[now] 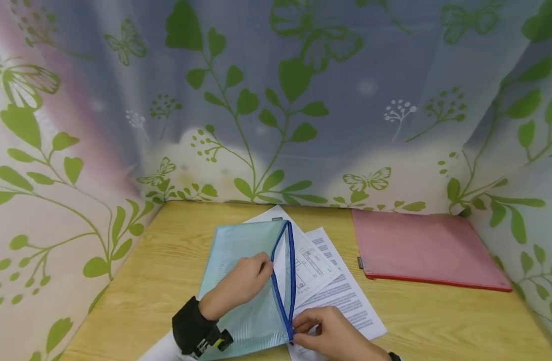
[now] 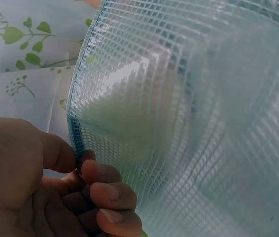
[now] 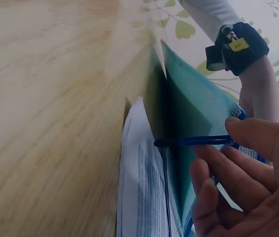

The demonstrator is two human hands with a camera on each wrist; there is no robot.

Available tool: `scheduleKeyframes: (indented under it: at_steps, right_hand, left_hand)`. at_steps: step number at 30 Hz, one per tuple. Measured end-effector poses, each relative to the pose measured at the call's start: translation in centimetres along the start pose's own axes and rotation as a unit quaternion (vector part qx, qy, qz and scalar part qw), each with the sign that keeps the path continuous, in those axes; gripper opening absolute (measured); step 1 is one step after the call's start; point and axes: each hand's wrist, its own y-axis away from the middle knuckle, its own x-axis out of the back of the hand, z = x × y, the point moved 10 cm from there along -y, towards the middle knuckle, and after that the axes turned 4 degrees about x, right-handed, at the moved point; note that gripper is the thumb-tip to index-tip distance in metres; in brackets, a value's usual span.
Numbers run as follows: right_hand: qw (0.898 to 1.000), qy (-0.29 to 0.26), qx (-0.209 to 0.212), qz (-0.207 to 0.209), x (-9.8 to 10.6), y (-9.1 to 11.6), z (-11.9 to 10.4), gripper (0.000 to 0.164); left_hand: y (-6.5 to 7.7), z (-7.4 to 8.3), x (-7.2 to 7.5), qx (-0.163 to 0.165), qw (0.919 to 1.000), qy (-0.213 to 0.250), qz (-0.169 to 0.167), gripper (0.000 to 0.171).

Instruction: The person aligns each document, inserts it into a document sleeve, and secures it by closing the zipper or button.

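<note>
A light blue mesh zipper pouch point(image 1: 239, 240) lies at the front middle of the table, its blue-trimmed mouth parted on the right side. My left hand point(image 1: 241, 281) pinches the near layer of the mouth's edge between thumb and fingers, as the left wrist view also shows on the mesh point(image 2: 179, 123). At the pouch's lower right corner, my right hand point(image 1: 334, 333) pinches the end of the zipper, where a blue pull strap point(image 3: 189, 141) sticks out. Printed sheets point(image 1: 357, 306) and a sheet with line drawings point(image 1: 314, 265) lie partly under the pouch.
A pink zipper pouch point(image 1: 429, 245) with a red zipper lies flat at the right back. The wooden table point(image 1: 140, 265) ends at a patterned cloth point(image 1: 339, 115) that hangs on the back and both sides.
</note>
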Motion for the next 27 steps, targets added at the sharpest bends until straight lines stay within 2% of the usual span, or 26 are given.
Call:
scheduleKeyframes:
  at_steps: [3,9,14,17,20,27]
  right_hand:
    - [1.000,-0.002,-0.007,0.003,-0.2,0.1,0.1,0.011]
    - [0.999,0.024,0.030,0.013,-0.1,0.4,-0.9,0.011]
    - [0.998,0.043,0.043,0.017,-0.1,0.7,-1.4,0.013]
    - [0.998,0.047,0.046,0.013,-0.3,0.8,-1.5,0.013]
    - [0.998,0.047,0.046,0.010,-0.5,0.9,-1.3,0.013]
    - [0.998,0.044,0.030,0.018,-0.1,1.3,-0.7,0.011]
  left_hand:
    - [0.0,-0.1,-0.5,0.007,1.0000,0.006,-0.002,0.026]
    - [-0.2,-0.3,-1.2,0.006,1.0000,0.002,-0.002,0.026]
    - [-0.2,-0.1,-1.8,-0.003,0.9999,-0.007,-0.007,0.024]
    - [-0.1,-0.1,-2.7,-0.003,0.9995,-0.003,-0.030,0.023]
    - [0.3,-0.1,-4.1,-0.006,0.9975,0.005,-0.070,0.023]
    - [1.5,0.8,-7.6,-0.055,0.9877,-0.025,-0.144,0.021]
